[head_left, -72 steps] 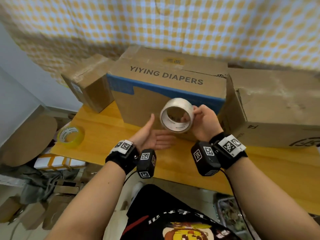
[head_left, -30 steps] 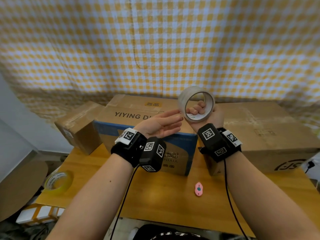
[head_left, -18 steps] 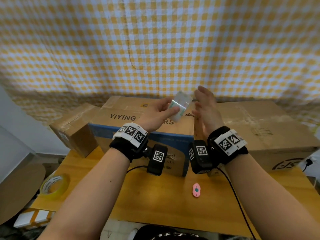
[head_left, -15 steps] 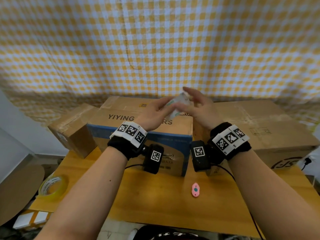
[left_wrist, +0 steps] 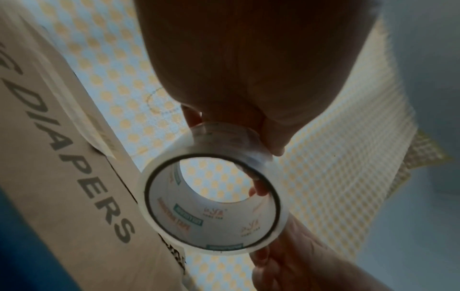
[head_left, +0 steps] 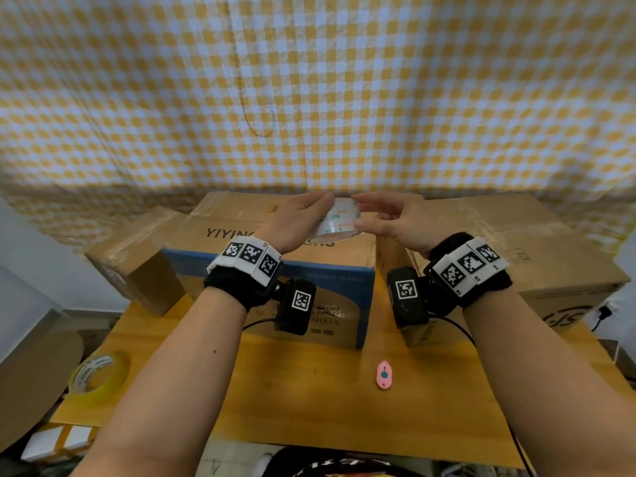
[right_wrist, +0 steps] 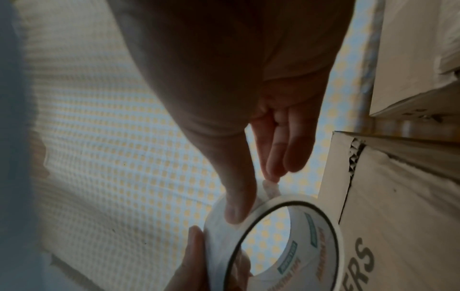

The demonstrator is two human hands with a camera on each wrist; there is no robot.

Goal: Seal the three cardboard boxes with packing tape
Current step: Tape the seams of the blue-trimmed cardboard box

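Diaper box (head_left: pixel 275 270) lettering partly hidden behind hands; right box (head_left: pixel 550 256) logo cut by forearm; tape end indiscernible.

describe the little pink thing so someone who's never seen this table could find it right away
Start at the wooden table and find the blue-banded diaper box at its middle. In front of that box's right corner, between the forearms, lies the pink thing. It is a small oval with a teal dot at its centre, the only pink item there.
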